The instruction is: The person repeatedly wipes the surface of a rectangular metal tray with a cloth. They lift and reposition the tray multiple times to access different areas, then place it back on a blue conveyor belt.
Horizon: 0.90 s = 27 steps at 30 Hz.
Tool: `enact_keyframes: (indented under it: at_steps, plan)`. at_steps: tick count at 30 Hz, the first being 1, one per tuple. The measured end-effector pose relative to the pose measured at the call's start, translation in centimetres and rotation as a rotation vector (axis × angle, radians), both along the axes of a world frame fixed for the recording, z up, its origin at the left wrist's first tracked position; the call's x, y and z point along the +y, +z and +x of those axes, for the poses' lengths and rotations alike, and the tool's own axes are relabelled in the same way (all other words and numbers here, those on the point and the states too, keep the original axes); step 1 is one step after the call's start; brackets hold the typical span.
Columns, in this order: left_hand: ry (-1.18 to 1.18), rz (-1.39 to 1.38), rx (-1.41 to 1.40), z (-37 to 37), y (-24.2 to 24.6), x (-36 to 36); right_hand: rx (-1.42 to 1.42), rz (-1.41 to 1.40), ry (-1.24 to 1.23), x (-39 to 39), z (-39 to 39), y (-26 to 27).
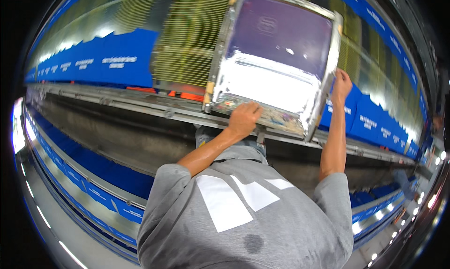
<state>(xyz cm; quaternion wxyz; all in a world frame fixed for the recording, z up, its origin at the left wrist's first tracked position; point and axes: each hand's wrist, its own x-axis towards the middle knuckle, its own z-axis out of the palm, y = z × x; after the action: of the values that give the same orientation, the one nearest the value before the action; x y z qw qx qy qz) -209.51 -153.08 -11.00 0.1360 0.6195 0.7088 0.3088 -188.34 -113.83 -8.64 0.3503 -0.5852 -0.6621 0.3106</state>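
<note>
A screen-printing frame [332,58] with a purple-coated mesh lies tilted before me, over the edge of a long printing table. My left hand [245,118] grips its near edge, fingers over the paint-stained lower border. On the right side rail, my right hand [341,86] holds the frame with its fingers closed; the fingertips are partly hidden. Bright glare covers the lower half of the mesh [270,82]. Beneath and beside the frame are blue fabric pieces [119,61] bearing white print.
A metal rail [140,105] runs along the table's near edge. Yellow-striped table surface [186,33] shows left of the frame, with orange pieces [186,96] by the rail. Behind me stands another long table with blue fabric [105,170]. A blurred person [404,181] is far right.
</note>
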Motion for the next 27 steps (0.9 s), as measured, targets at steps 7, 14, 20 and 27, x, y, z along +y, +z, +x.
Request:
enact_keyframes:
  at_steps: [7,14,20,27]
  plan:
    - [-0.059,0.004,-0.031,-13.9,-0.9,-7.1,0.195,0.021,0.031,-9.1,-9.3,3.4]
    - [-0.059,-0.114,0.031,-31.5,-1.6,-14.5,0.219,0.095,0.079,-17.2,-26.2,1.5]
    - [0.01,-0.286,0.085,-45.7,-2.7,-20.1,0.321,-0.045,0.073,-23.4,-42.8,-5.4]
    - [0.042,-0.361,0.166,-59.6,-4.5,-27.4,0.52,-0.296,0.06,-32.2,-58.3,-12.0]
